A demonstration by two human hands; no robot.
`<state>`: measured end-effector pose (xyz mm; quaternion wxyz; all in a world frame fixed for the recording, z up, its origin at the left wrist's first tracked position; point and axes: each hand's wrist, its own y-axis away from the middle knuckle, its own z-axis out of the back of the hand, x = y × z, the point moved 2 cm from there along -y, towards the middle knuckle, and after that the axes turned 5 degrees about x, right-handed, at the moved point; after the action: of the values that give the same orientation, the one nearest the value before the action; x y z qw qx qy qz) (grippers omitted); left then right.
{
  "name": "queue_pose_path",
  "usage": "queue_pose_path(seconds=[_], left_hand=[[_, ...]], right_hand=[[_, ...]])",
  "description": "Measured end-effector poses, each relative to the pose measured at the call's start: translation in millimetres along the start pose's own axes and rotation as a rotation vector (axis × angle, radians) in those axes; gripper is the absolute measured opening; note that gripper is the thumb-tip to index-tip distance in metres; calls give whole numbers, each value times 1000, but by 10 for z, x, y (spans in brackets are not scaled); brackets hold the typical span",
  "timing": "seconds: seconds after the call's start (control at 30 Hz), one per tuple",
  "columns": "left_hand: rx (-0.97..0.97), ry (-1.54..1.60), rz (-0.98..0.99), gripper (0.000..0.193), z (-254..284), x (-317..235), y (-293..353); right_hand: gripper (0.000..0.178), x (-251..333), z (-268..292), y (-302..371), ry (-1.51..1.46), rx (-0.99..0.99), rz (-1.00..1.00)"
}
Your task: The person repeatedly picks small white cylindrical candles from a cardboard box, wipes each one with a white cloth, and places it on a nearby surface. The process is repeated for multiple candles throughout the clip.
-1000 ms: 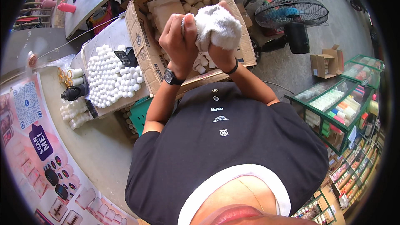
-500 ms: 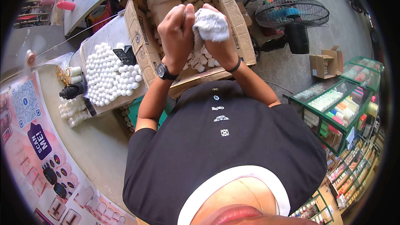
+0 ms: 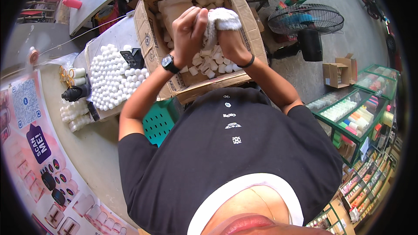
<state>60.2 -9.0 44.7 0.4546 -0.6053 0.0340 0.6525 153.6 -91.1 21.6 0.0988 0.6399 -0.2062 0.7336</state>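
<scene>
Hands (image 3: 188, 37): 2 | whitish cloth (image 3: 225, 20), held: 1 | black fan (image 3: 310, 38): 1

Both arms (image 3: 133, 104) reach forward with the elbows (image 3: 293, 95) bent and set wide, so that the left forearm (image 3: 150, 82) and the right forearm (image 3: 273, 76) slant inward toward each other. The left hand (image 3: 188, 35) is curled into a fist, its thumb side toward the right hand (image 3: 232, 42), close beside it. The right hand's fingers are hidden.
</scene>
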Motion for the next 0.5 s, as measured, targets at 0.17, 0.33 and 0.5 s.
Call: queue_pose_path(seconds=[0.17,0.33,0.5], left_hand=[[-210,525,445,34,-323,182,236],[-182,357,458,27,-286,318,448],[-151,126,491,45,36,11,531]], right_hand=[[28,-103,-6,106,149,-233,344],[41,-399,59,130,-985,-105,58],[47,-511,187,131,-1097,207,15]])
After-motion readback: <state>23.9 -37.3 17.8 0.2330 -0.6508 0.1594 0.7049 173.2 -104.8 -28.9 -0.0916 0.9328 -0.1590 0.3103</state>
